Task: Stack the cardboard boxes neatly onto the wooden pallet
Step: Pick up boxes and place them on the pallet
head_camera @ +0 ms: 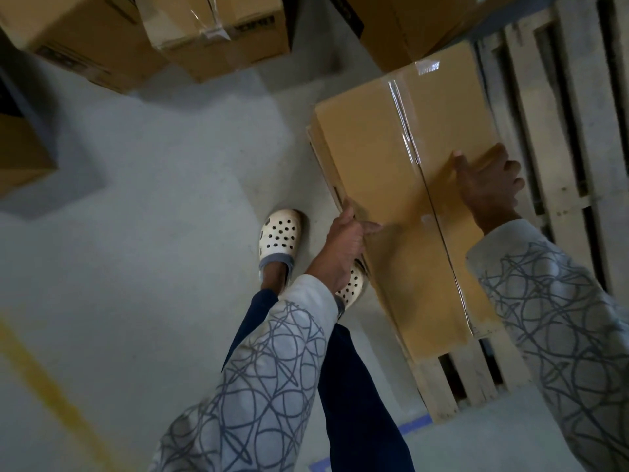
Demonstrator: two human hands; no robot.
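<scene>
A long taped cardboard box [384,172] lies over the left edge of the pale wooden pallet [565,124]. My left hand [343,247] grips the box's left side edge, thumb on top. Over on the right part of the box top, my right hand [486,189] lies flat with its fingers spread near the far edge. Another cardboard box [405,25] sits at the pallet's far end, touching the long box's far end.
Several more cardboard boxes [218,32] stand on the grey floor at the top left, and one [20,158] at the left edge. My feet in white clogs [279,236] stand beside the pallet. A yellow floor line [44,386] runs at the lower left.
</scene>
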